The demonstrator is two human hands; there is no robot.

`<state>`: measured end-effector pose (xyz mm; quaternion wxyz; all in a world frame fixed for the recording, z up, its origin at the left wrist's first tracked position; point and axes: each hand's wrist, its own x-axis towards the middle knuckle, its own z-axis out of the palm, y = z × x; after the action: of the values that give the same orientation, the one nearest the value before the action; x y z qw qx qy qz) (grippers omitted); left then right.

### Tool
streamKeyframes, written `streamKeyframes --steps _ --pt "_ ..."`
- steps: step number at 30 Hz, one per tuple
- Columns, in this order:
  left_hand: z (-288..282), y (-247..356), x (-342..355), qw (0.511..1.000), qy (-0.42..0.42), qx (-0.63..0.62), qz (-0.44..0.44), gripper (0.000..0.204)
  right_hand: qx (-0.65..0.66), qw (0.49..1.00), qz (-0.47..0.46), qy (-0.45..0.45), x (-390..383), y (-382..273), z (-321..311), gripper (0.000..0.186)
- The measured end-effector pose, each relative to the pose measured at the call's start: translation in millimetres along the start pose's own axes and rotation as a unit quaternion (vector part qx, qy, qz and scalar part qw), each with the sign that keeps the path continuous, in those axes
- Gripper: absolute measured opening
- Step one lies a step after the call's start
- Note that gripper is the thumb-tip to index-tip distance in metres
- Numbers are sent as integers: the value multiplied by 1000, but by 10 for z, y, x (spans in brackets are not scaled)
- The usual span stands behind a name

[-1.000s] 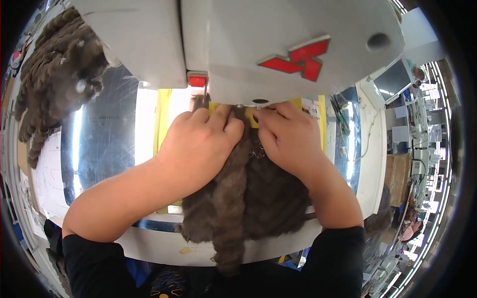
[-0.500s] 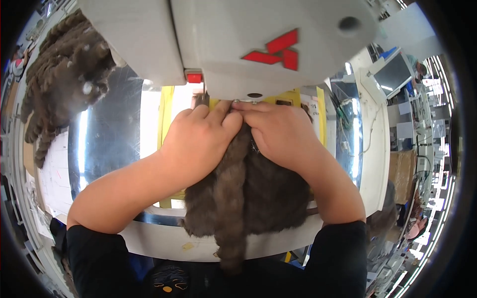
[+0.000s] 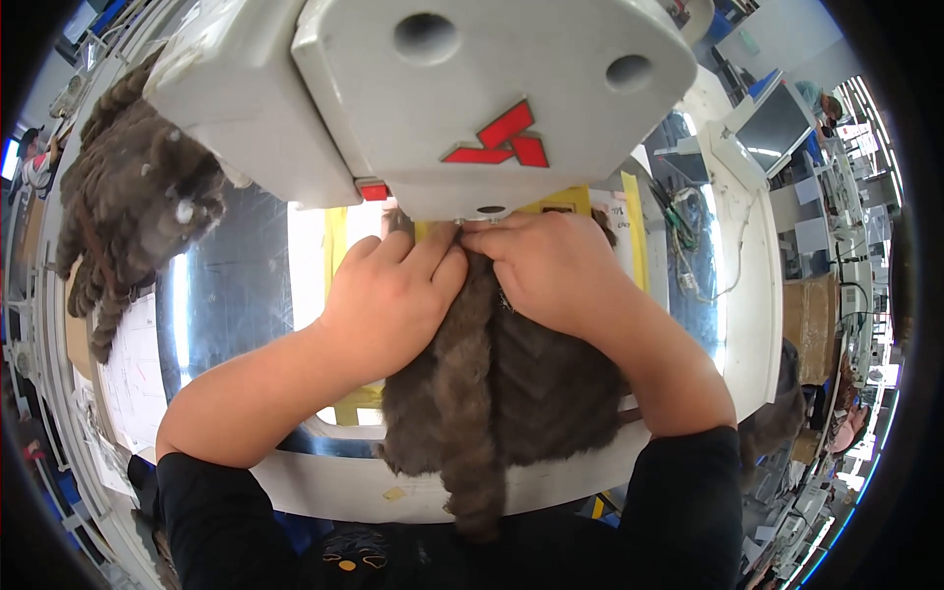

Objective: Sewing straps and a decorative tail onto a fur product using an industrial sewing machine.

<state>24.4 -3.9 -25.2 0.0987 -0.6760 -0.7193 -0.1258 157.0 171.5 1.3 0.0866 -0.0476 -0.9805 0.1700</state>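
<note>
Where the brown fur [image 3: 556, 393] reaches under the machine [image 3: 403, 118], left hand [image 3: 390, 295] and right hand [image 3: 560, 270] meet on it, whether pinching one cannot tell; even tension should keep it flat

White machine head [image 3: 492, 88] barring the way just beyond left hand [image 3: 395, 293] and right hand [image 3: 556, 270], passing room over the metal plate [image 3: 236, 275] at left, fur heap [image 3: 138, 187] blocking far left, cables [image 3: 680, 218] cluttering far right, fur strip [image 3: 469, 433] overhanging the near edge of the bench [image 3: 339, 480]
</note>
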Motion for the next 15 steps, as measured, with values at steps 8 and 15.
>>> streamKeyframes --steps 8,15 --pt "-23 -25 5 1000 0 -8 0 35 2 1000 12 -14 8 5 20 30" --pt "-8 -20 30 999 -11 -28 -11 35 11 1000 -4 15 18 22 17 26"
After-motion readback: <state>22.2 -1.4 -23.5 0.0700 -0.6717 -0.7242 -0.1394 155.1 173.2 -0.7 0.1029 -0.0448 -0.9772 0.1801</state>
